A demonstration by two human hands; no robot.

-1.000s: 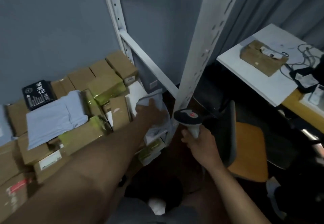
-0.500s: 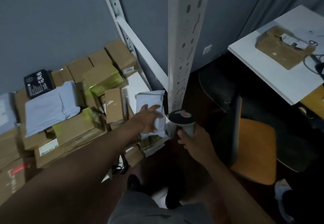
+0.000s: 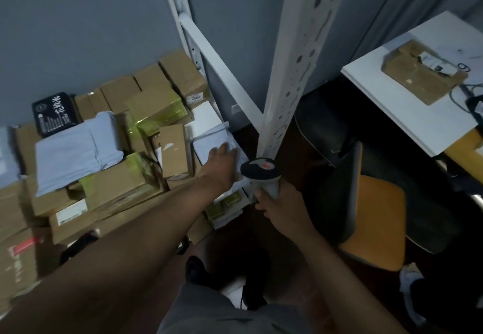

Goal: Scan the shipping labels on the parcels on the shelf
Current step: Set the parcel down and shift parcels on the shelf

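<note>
Grey walls stand behind a white metal shelf (image 3: 209,124) that is packed with parcels. Most are brown boxes (image 3: 172,150), some wrapped in yellow-green tape, and there are soft grey bags (image 3: 75,150) and one black packet (image 3: 55,114) too.

At the right end of the shelf lies a white bag parcel (image 3: 211,140), just beside the white shelf post (image 3: 295,72). The left hand (image 3: 219,163) rests on this parcel with its fingers laid out flat, pressing down on it, not curled round it. The right hand (image 3: 277,208) is wrapped tight round the handle of the scanner (image 3: 261,174), which sits just beside the left hand, near the bottom of the post. Its head points toward the white bag parcel.

I think this parcel is the one being scanned now, or about to be. No label shows on its top, so I cannot tell if the scanner can read it yet. Nothing in view shows which parcels are done. Many boxes and bags sit further left, so a lot of the job may be left.

Off to the right are a white table (image 3: 392,103) with a brown box (image 3: 418,72) on it and an orange chair (image 3: 376,224).
</note>
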